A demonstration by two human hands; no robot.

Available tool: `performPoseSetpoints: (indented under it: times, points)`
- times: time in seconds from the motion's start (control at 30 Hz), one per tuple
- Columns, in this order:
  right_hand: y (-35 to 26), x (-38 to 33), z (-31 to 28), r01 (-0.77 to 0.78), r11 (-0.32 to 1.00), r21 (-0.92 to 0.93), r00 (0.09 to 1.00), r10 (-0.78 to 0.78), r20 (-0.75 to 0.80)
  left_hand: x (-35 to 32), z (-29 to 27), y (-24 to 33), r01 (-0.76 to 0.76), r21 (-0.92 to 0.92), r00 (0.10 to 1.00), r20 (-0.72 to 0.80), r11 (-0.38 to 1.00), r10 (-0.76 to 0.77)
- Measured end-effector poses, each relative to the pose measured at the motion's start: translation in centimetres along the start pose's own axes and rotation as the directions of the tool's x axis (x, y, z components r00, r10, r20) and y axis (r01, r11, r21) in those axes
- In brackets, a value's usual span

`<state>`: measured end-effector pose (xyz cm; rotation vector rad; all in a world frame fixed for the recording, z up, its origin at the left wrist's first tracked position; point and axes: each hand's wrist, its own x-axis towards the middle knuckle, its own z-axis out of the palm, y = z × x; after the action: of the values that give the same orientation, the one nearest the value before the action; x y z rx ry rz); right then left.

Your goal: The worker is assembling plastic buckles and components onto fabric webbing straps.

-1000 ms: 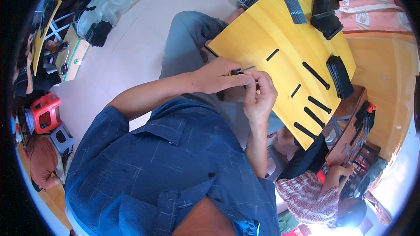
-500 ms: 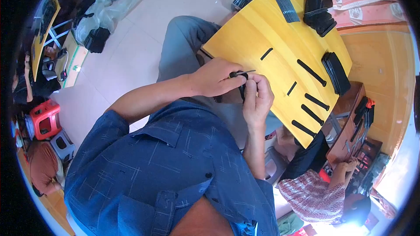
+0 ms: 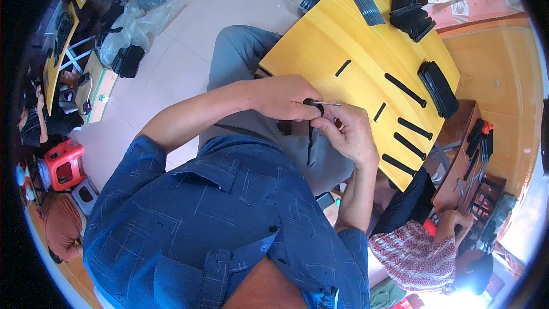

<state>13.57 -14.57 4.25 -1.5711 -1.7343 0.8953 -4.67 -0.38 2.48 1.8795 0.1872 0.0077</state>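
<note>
Both hands (image 3: 320,117) have shifted nearer the body; black strip (image 3: 312,143) hangs.

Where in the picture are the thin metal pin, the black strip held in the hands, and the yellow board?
thin metal pin (image 3: 330,103), head view, on its bare shaft.
black strip (image 3: 311,144), head view, on its hanging middle.
yellow board (image 3: 366,51), head view, on bare surface.
</note>
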Motion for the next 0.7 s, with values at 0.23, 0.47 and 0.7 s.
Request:
performPoseSetpoints:
  times: [0.23, 0.47, 0.7]
  points:
    - [-0.8, 0.6, -1.7, 0.122, 0.987, -0.106, 0.992, -0.116, 0.055, 0.8, -0.2, 0.0, -0.006, 0.017, 0.998, 0.055, 1.0, 0.005]
    - [1.3, -0.2, -0.9, 0.131, 0.99, 0.055, 0.991, -0.131, -0.018, 0.6, 1.0, -1.1, -0.036, -0.219, 0.999, -0.037, 0.975, 0.028]
    - [3.7, -2.4, 0.8, 0.384, 0.684, 0.62, 0.542, 0.377, -0.751, -1.0, 1.9, -0.6, -0.024, -0.574, 0.925, -0.324, 0.819, -0.2]
